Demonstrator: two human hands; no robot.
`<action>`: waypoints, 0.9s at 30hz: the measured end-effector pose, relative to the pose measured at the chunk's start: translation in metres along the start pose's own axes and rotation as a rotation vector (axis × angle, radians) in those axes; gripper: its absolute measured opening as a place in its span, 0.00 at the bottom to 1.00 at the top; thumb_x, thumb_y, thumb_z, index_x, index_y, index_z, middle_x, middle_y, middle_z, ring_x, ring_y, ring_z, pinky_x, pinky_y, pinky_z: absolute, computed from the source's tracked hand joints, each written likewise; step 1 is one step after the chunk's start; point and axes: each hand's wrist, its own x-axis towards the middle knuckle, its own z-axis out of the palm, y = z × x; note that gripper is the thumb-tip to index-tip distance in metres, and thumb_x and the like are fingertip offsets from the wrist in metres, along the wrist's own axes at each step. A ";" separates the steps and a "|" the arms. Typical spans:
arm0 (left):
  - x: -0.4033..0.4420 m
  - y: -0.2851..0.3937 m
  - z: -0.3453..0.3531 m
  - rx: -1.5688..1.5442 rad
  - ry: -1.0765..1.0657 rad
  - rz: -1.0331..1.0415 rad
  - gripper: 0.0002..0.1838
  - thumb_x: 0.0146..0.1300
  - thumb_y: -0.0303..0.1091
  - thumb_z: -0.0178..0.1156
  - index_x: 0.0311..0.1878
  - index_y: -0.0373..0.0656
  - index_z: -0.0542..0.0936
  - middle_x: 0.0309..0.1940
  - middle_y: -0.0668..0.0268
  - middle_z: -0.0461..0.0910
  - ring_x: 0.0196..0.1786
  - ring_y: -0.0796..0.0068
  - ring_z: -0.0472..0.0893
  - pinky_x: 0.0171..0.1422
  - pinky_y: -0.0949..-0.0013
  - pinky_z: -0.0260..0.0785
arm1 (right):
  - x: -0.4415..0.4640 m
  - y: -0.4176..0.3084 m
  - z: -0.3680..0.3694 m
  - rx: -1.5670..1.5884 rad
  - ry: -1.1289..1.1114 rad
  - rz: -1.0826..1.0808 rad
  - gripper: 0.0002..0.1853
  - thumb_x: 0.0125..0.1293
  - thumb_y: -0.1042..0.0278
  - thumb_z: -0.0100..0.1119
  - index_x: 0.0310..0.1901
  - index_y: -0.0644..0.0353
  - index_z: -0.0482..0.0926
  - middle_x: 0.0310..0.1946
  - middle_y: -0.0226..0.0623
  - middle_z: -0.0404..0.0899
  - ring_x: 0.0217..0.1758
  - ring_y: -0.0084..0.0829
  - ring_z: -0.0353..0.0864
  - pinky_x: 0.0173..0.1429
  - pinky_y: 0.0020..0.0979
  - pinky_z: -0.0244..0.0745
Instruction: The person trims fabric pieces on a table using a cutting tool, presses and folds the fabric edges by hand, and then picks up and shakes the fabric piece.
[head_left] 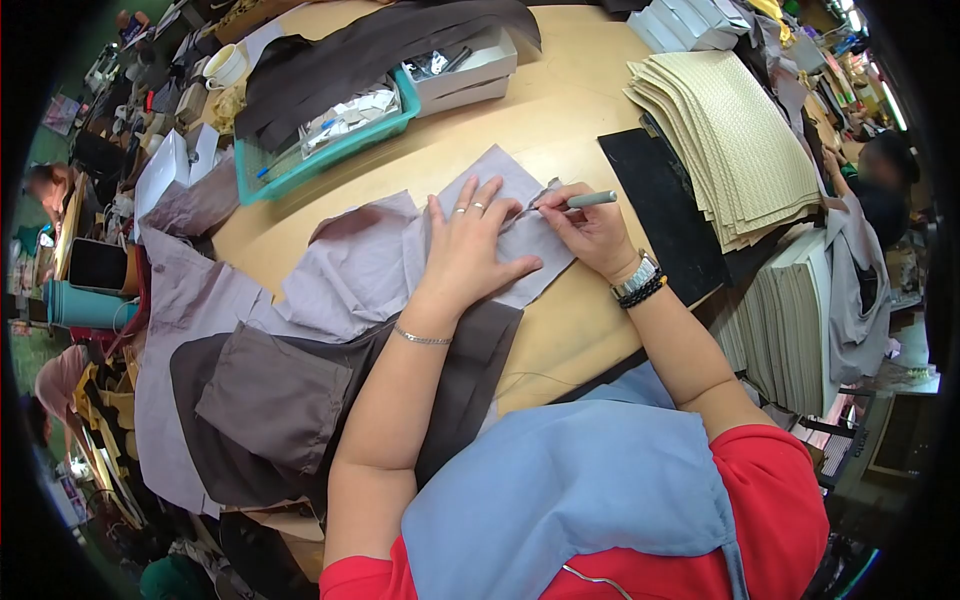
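My left hand (473, 240) lies flat on a piece of pale lavender-grey fabric (375, 265), fingers spread and pressing it to the table. In my right hand (592, 232) is a grey-green pen (592, 199), gripped between thumb and fingers. Its tip end is down by the fabric close to my left fingertips; the exact tip is hidden by my fingers. A small puckered fold of the fabric shows between the two hands. Dark grey-brown fabric pieces (275, 392) lie under and beside my left forearm, over more of the lavender-grey cloth.
A teal basket (330, 160) with white labels stands at the back left, next to a white box (470, 85). Dark fabric (380, 50) drapes over both. To the right lie a black board (660, 200) and stacked cream textured sheets (735, 140). Other people are at the sides.
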 end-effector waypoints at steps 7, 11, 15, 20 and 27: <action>0.001 0.001 -0.001 0.067 -0.037 -0.035 0.47 0.43 0.63 0.73 0.68 0.54 0.74 0.75 0.58 0.62 0.80 0.51 0.55 0.71 0.18 0.35 | 0.002 -0.005 0.000 -0.021 -0.055 0.090 0.05 0.68 0.75 0.63 0.43 0.65 0.79 0.37 0.35 0.84 0.37 0.22 0.85 0.40 0.25 0.83; 0.002 0.003 -0.004 0.151 -0.069 -0.071 0.52 0.41 0.69 0.71 0.72 0.58 0.71 0.77 0.60 0.59 0.81 0.53 0.52 0.70 0.16 0.32 | 0.002 -0.009 0.003 0.005 -0.082 0.219 0.05 0.69 0.79 0.61 0.45 0.64 0.76 0.41 0.33 0.83 0.43 0.19 0.83 0.49 0.22 0.80; 0.002 0.001 -0.004 0.141 -0.065 -0.074 0.52 0.41 0.70 0.71 0.72 0.60 0.71 0.78 0.60 0.58 0.81 0.53 0.52 0.70 0.16 0.32 | 0.001 0.000 0.008 0.180 0.025 0.260 0.05 0.70 0.74 0.62 0.45 0.64 0.77 0.35 0.32 0.84 0.39 0.19 0.84 0.45 0.24 0.80; 0.003 0.002 -0.004 0.151 -0.074 -0.075 0.53 0.40 0.71 0.71 0.72 0.60 0.71 0.78 0.60 0.58 0.81 0.53 0.52 0.70 0.16 0.32 | 0.003 -0.001 0.006 0.157 0.110 0.305 0.05 0.70 0.74 0.61 0.45 0.64 0.77 0.33 0.31 0.82 0.36 0.17 0.82 0.42 0.22 0.78; 0.002 0.001 -0.002 0.155 -0.064 -0.071 0.52 0.40 0.71 0.70 0.72 0.60 0.72 0.78 0.60 0.58 0.81 0.53 0.52 0.70 0.16 0.33 | 0.004 0.001 0.002 -0.022 0.115 0.217 0.05 0.71 0.73 0.60 0.43 0.63 0.76 0.30 0.31 0.80 0.32 0.18 0.80 0.36 0.22 0.77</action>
